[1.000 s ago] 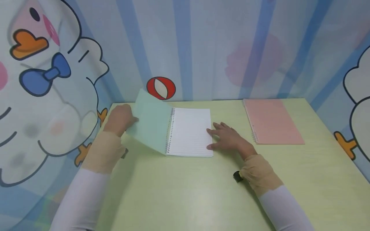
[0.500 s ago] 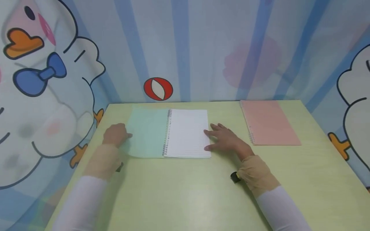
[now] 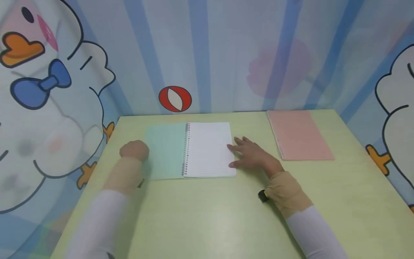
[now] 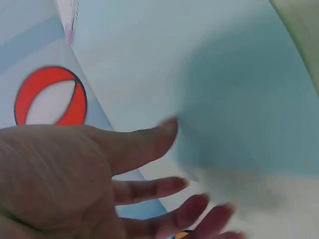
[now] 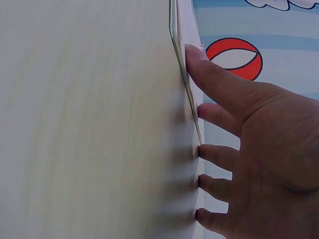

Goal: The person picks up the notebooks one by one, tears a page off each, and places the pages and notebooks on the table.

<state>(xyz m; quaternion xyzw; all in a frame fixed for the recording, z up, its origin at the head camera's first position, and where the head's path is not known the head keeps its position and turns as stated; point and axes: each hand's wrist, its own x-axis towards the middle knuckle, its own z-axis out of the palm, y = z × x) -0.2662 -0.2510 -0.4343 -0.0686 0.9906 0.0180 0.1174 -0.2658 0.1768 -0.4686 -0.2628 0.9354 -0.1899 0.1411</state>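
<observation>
A spiral notebook lies turned open on the table, its lined white page [image 3: 208, 151] on the right and its pale green cover [image 3: 165, 151] flat on the left. My left hand [image 3: 134, 150] is at the cover's outer edge. In the left wrist view its thumb [image 4: 149, 144] and fingers are apart, with nothing gripped; the thumb tip is by the cover [image 4: 244, 99], contact unclear. My right hand [image 3: 250, 154] is spread at the page's right edge. The right wrist view has its thumb [image 5: 214, 74] resting on the notebook's edge and its fingertips down near the tabletop.
A pink spiral notebook [image 3: 300, 135] lies shut at the back right of the pale yellow-green table [image 3: 200, 216]. Behind stands a blue striped backdrop [image 3: 223, 54] with printed cartoon figures and a red ball [image 3: 175, 99].
The green cover has swung down to the left and now lies flat. My left hand lowered with it, let go, and shifted slightly right. The right hand has stayed at the page edge.
</observation>
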